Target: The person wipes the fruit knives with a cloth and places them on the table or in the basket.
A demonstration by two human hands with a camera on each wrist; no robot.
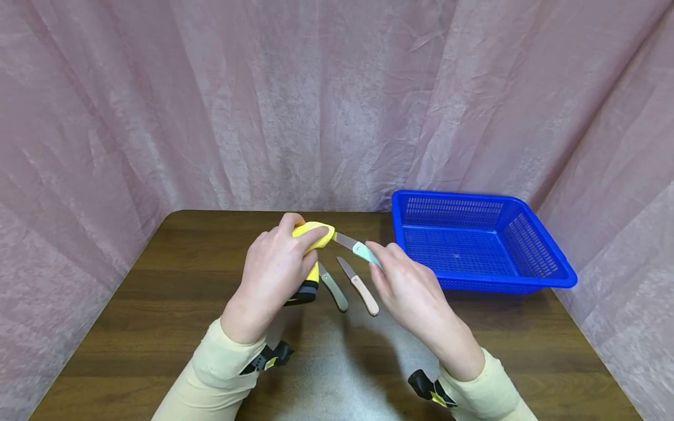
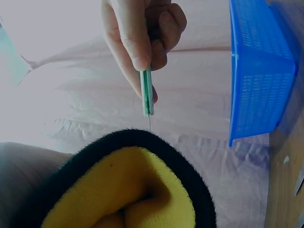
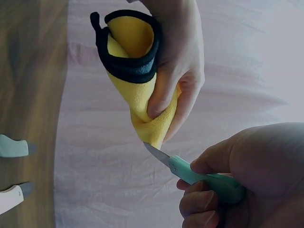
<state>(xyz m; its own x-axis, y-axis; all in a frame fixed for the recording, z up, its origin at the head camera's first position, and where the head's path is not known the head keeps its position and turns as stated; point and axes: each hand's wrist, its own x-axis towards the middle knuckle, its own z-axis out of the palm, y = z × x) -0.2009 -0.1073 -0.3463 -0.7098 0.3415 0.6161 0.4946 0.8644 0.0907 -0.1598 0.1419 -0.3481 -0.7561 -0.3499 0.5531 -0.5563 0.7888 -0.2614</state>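
My left hand (image 1: 276, 263) grips a yellow cloth (image 3: 142, 107) with a dark edging and a small loop, bunched between thumb and fingers. In my right hand (image 1: 408, 280) is a small knife with a mint-green handle (image 3: 209, 180), held above the table. Its blade (image 3: 156, 154) points toward the left hand, and the tip is covered by the folded cloth. Below the hands, two more knives lie on the table: one with a grey-green handle (image 1: 335, 294), partly behind the cloth, and one with a cream handle (image 1: 365, 297). Both have their blades unfolded, pointing away from me.
A blue plastic basket (image 1: 489, 280) with perforated walls stands at the right rear of the brown wooden table (image 1: 174, 275). Pink curtains (image 1: 316, 105) hang behind the table and along its sides.
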